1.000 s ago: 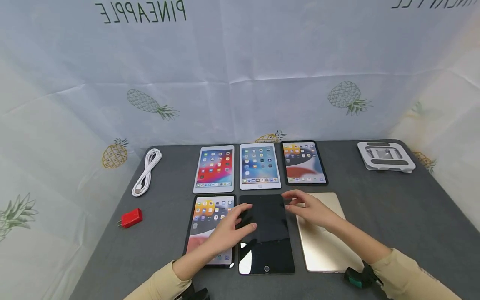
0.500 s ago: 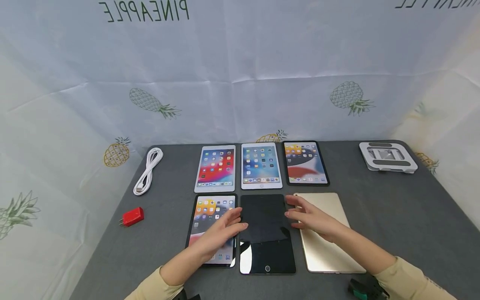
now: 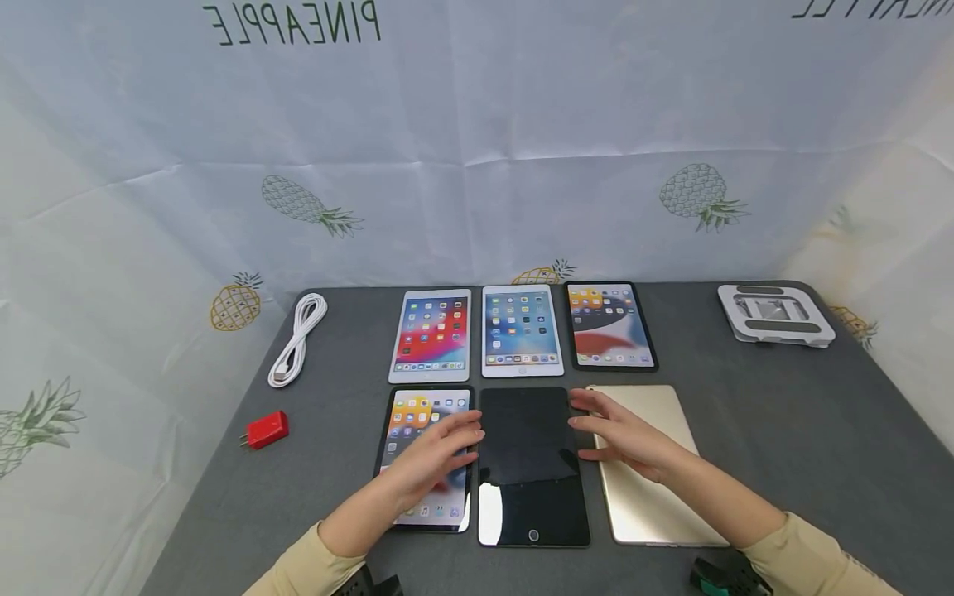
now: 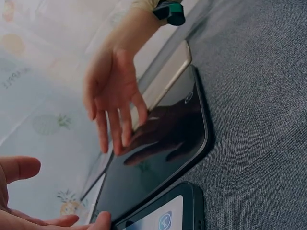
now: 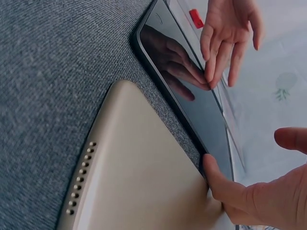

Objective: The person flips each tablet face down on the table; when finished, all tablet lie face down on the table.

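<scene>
In the front row of the head view, a dark-screened black tablet point(image 3: 531, 463) with a round home button lies flat. My left hand point(image 3: 426, 463) reaches over the lit tablet point(image 3: 402, 447) beside it, fingertips right at the dark tablet's left edge. On the opposite side my right hand point(image 3: 629, 437) is held over a gold tablet point(image 3: 656, 505) lying back side up, its fingertips along the dark tablet's right edge. Fingers of both hands are extended and fairly straight. The right wrist view shows a fingertip of the right hand point(image 5: 273, 199) against the dark tablet's side.
Behind, a row holds a red-wallpaper tablet point(image 3: 431, 335), a blue-screen tablet point(image 3: 522, 331) and a black-framed lit tablet point(image 3: 611, 324). A coiled white cable point(image 3: 298, 339) and a red plug adapter point(image 3: 267, 430) lie left. A folded grey-and-white stand point(image 3: 775, 314) sits back right.
My left hand has drawn back leftward from over the dark tablet to its left edge. My right hand has slid slightly toward me along the right edge. The tablets lie as before.
</scene>
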{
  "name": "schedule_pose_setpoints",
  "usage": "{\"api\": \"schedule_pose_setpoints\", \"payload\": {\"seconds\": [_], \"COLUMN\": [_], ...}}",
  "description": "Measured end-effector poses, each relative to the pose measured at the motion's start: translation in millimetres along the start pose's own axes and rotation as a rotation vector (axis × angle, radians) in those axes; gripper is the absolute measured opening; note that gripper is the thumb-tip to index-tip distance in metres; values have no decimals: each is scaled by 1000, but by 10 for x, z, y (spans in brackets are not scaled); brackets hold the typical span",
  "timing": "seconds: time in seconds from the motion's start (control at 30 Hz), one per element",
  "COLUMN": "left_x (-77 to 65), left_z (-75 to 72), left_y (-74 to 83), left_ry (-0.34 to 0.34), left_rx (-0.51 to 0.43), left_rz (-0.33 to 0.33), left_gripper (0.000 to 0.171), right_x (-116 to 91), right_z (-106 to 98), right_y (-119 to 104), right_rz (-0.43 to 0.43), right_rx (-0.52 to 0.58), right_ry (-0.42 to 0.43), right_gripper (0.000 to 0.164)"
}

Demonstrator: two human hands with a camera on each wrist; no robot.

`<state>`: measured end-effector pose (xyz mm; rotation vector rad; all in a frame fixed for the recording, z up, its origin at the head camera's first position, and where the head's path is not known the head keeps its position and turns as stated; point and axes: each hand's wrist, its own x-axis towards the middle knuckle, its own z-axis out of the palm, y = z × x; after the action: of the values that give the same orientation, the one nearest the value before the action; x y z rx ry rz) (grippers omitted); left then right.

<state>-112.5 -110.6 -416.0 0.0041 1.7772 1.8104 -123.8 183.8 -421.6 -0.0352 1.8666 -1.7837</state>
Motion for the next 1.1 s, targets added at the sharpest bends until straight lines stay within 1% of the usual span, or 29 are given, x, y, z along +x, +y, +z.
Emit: {"api": "schedule_pose_setpoints", "payload": {"seconds": [0.1,0.37,0.6,0.77,0.9,1.0,1.1], "left_x": [23,58,68,76,94,109,125], "left_z": [-24,-63,-91,-79,-50,-29,-10], "left_y": [-6,-12,-29,-47,-74,-85,-93], "left_ry": [-4,9,-5,-15,-33,-45,-52], "left_rx": [-19,-31,-44,-55,-41,-39,-34], "left_rz": [4,16,29,28,44,59,60], "left_gripper": [61,56,56,54,51,50,49], "right_x": [-4,-25,-23,-35,-41,-40,-48], "right_z": [5,34,60,92,100,77,42], "right_y": [4,14,35,47,62,68,66], "right_rz": [-3,-5,-12,-21,-27,-26,-34], "right_rx": [7,13,-2,2,-14,-23,-26], "right_ry": [10,67,105,131,150,167,171], "right_gripper": [72,70,65,65,66,65,65]}}
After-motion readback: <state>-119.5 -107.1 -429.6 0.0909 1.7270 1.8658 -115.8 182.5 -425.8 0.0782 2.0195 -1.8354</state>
